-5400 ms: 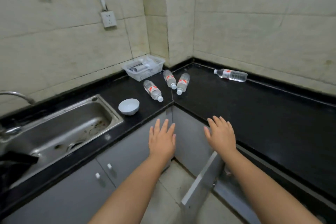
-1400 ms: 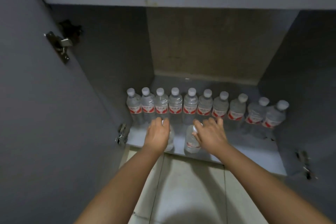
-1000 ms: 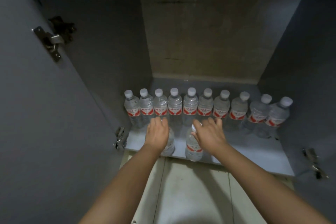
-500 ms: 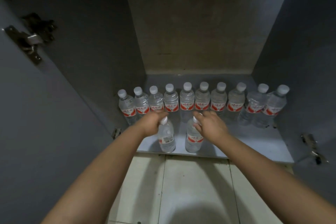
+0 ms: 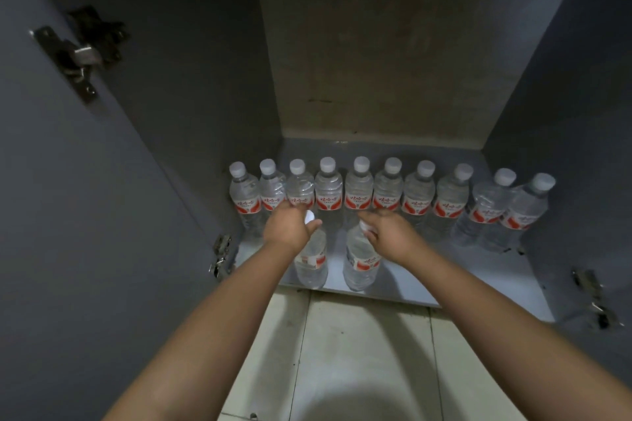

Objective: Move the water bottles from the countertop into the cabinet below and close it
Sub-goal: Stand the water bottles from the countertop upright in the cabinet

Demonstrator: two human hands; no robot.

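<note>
Both front bottles now stand upright on the cabinet floor (image 5: 427,287); left hand (image 5: 289,231) and right hand (image 5: 390,232) grip their caps; I judge the countertop's remaining bottles and door-closing outstanding.

Two bare forearms in frame, no sleeves visible up to the bottom edge. No watch, bands, rings or gloves on the left hand (image 5: 289,228) or the right hand (image 5: 390,232). Nails too small and blurred to judge. Rest of the body out of view.
</note>
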